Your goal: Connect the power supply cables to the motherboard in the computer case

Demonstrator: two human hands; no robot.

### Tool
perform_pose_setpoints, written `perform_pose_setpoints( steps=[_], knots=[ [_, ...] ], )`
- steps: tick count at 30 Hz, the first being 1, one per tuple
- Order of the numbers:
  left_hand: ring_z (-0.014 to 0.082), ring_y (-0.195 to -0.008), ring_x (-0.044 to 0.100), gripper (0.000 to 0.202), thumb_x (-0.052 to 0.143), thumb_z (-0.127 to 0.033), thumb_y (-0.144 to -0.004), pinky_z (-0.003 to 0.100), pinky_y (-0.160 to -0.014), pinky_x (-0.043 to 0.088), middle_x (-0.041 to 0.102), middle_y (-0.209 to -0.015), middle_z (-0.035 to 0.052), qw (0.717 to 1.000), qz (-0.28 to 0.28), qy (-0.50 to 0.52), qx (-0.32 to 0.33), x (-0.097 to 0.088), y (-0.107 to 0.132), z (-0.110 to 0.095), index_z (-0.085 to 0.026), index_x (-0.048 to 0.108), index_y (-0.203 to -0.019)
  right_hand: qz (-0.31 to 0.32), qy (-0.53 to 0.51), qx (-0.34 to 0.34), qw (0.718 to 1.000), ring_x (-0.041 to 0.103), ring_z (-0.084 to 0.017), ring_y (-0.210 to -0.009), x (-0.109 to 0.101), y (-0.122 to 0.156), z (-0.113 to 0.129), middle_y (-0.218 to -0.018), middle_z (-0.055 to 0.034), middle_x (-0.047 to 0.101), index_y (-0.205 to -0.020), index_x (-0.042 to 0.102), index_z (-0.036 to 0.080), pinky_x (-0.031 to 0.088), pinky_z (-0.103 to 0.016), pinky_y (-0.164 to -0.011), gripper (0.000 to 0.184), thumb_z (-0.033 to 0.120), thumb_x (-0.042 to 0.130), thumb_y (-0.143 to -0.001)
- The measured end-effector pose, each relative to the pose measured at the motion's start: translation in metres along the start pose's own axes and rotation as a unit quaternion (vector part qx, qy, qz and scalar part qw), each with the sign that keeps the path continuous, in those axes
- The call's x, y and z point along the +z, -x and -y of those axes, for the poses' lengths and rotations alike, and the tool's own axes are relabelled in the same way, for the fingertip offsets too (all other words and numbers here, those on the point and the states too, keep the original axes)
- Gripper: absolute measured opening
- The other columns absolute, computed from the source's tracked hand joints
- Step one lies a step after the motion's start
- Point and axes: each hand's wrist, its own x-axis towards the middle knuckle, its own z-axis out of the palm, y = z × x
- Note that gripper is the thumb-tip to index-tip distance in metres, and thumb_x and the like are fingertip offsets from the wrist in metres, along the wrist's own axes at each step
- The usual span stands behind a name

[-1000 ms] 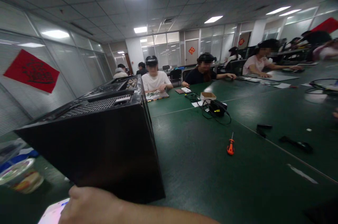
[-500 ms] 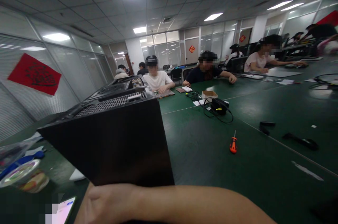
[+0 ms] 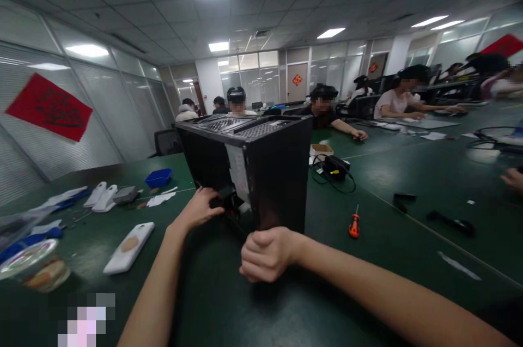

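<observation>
A black computer case stands upright on the green table in front of me. My left hand reaches into its open left side, fingers curled on the lower front edge. My right hand is closed in a fist against the case's near bottom corner, gripping it. An orange-handled screwdriver lies on the table to the right of the case.
A white phone-like slab, a blue tray, white parts and a food tub lie at left. A black power brick with cables and a small box sit behind. Several people sit along the far side.
The case has turned and shifted right and away from me, now showing its open side. My left hand has come into view on it; my right hand moved to its near corner.
</observation>
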Motion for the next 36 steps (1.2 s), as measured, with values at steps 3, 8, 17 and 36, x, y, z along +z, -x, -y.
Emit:
perform_pose_setpoints(
  steps=[3, 8, 17, 36],
  knots=[
    [0.0326, -0.111, 0.061, 0.062, 0.072, -0.065, -0.077, 0.048, -0.107, 0.042, 0.068, -0.112, 0.0159, 0.998, -0.012, -0.054, 0.010, 0.010, -0.010, -0.019, -0.012, 0.068, -0.109, 0.048, 0.022, 0.027, 0.998, 0.051, -0.015, -0.066, -0.013, 0.040, -0.013, -0.069, -0.0005, 0.056, -0.070, 0.054, 0.021, 0.033, -0.034, -0.070, 0.030, 0.036, 0.048, -0.094],
    [0.0335, -0.112, 0.061, 0.059, 0.072, -0.064, -0.077, 0.054, -0.114, 0.033, 0.069, -0.111, 0.0158, 0.993, -0.050, -0.097, -0.033, 0.023, -0.020, -0.047, -0.013, 0.065, -0.106, 0.073, 0.049, 0.058, 0.994, 0.050, -0.017, -0.071, -0.023, 0.076, -0.027, -0.074, -0.0020, 0.059, -0.072, 0.060, 0.020, 0.031, -0.034, -0.072, 0.026, 0.034, 0.047, -0.090],
    [0.0311, -0.109, 0.063, 0.056, 0.072, -0.068, -0.074, 0.051, -0.114, 0.032, 0.073, -0.104, 0.0134, 0.991, -0.004, -0.106, -0.077, 0.010, -0.024, -0.059, -0.017, 0.070, -0.097, 0.150, 0.082, 0.181, 0.969, 0.052, -0.017, -0.074, -0.027, 0.066, 0.002, -0.076, -0.0024, 0.063, -0.079, 0.065, 0.019, 0.034, -0.035, -0.075, 0.021, 0.029, 0.052, -0.091],
    [0.0311, -0.096, 0.068, 0.042, 0.062, -0.053, -0.089, 0.036, -0.078, 0.051, 0.073, -0.098, 0.0152, 0.985, 0.082, -0.117, -0.092, -0.001, -0.024, -0.120, -0.014, 0.071, -0.099, 0.242, 0.133, 0.314, 0.908, 0.053, -0.016, -0.066, -0.027, 0.148, -0.020, -0.073, -0.0032, 0.068, -0.109, 0.072, 0.017, 0.033, -0.035, -0.073, 0.024, 0.028, 0.054, -0.097]
  ],
)
